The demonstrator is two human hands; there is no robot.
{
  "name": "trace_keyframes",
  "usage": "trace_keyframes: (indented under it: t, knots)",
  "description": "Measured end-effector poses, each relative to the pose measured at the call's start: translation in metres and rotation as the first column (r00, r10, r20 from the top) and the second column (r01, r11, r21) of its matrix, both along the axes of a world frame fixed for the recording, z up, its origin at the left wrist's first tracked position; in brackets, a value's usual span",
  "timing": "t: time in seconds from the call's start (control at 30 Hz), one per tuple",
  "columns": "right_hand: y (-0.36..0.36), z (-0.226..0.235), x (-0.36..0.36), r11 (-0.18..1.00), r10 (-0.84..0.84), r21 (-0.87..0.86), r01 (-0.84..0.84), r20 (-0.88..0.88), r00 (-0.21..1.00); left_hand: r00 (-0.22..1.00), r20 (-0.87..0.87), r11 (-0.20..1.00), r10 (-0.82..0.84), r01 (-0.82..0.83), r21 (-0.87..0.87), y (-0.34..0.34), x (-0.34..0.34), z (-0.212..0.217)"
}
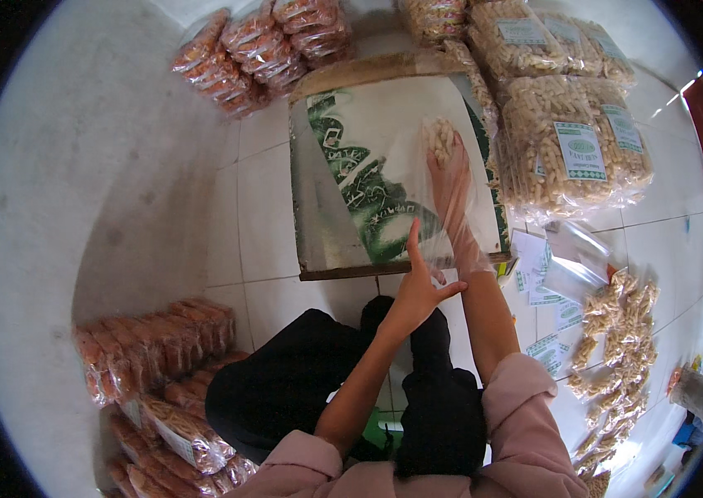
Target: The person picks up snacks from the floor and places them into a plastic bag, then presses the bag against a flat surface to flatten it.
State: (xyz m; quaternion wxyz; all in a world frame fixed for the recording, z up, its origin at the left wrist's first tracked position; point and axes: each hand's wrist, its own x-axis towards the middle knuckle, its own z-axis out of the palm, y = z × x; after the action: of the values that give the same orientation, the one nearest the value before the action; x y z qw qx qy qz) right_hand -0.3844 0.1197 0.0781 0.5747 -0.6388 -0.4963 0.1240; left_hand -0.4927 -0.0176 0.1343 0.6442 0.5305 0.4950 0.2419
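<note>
My right hand (449, 170) is inside a clear plastic bag (426, 195), reaching away over a low board-topped table (401, 87). Pale, stick-like snack pieces (441, 137) are gathered at its fingers, near the bag's far end. The bag's loose plastic runs back along my right wrist and forearm. Beside that wrist, my left hand (419, 286) is at the bag's mouth with its index finger pointing up and its thumb stretched to the right. Its other fingers are partly hidden.
Filled snack bags (567, 137) are stacked at right. Below them lie flat clear bags (576, 274), green-and-white labels (546, 353) and strips of small snack packs (617, 349). Packs of orange-brown snacks (156, 340) stand at left, with more bundles (260, 50) along the far wall.
</note>
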Motion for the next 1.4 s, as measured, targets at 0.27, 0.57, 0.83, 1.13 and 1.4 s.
trace_keyframes:
  t: [0.27, 0.57, 0.83, 1.13, 1.4]
  knots:
    - [0.01, -0.002, 0.011, 0.993, 0.111, 0.047, -0.111, 0.001, 0.994, 0.8, -0.364, 0.616, 0.476, -0.008, 0.787, 0.035, -0.009, 0.012]
    - [0.011, -0.017, 0.002, 0.995, 0.083, -0.044, -0.085, -0.044, 0.996, 0.957, -0.068, 0.565, 0.283, -0.109, 0.818, 0.148, 0.02, -0.071]
    - [0.001, -0.026, 0.007, 0.999, -0.04, 0.042, 0.029, 0.286, 0.957, 0.853, -0.301, 0.456, 0.426, 0.085, 0.886, 0.14, 0.032, -0.081]
    - [-0.021, -0.022, 0.017, 0.987, 0.138, 0.056, -0.149, 0.163, 0.977, 0.787, -0.352, 0.443, 0.506, 0.112, 0.889, 0.138, 0.029, -0.083]
    - [-0.015, -0.026, 0.028, 0.983, 0.084, 0.123, -0.137, 0.364, 0.928, 0.706, -0.434, 0.368, 0.56, 0.257, 0.893, 0.141, 0.036, -0.081]
